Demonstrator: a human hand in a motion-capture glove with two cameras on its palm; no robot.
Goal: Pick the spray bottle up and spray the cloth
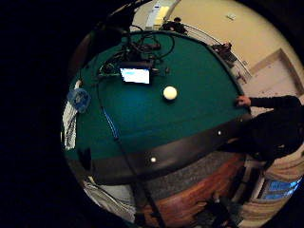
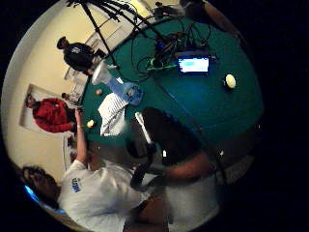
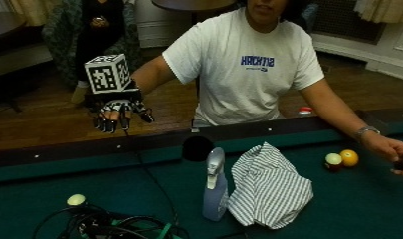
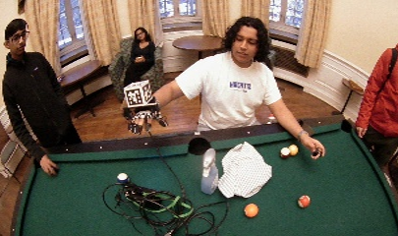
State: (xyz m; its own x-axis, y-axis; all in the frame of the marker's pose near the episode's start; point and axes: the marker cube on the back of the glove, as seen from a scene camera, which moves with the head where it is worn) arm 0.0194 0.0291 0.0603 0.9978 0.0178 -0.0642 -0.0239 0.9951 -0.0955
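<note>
A pale blue spray bottle (image 3: 215, 186) with a grey-white trigger head stands upright on the green felt, beside a crumpled striped cloth (image 3: 269, 186). My gloved right hand (image 3: 119, 112) hangs in the air above the table's near rail, well away from the bottle, fingers pointing down and relaxed, holding nothing. In the wide outside view the hand (image 4: 145, 120) is up and to the side of the bottle (image 4: 209, 173) and cloth (image 4: 245, 170). The thumb side palm view shows the bottle (image 2: 118, 83) and cloth (image 2: 112, 112) far off on the felt.
The person's bare hand (image 3: 394, 154) rests on the felt near a yellow ball (image 3: 349, 157) and a red-white ball (image 3: 333, 161). A tangle of cables (image 4: 160, 206), a small lit screen (image 1: 135, 75) and a white ball (image 1: 170, 92) lie on the table. Bystanders stand around the table's rail (image 4: 107, 146).
</note>
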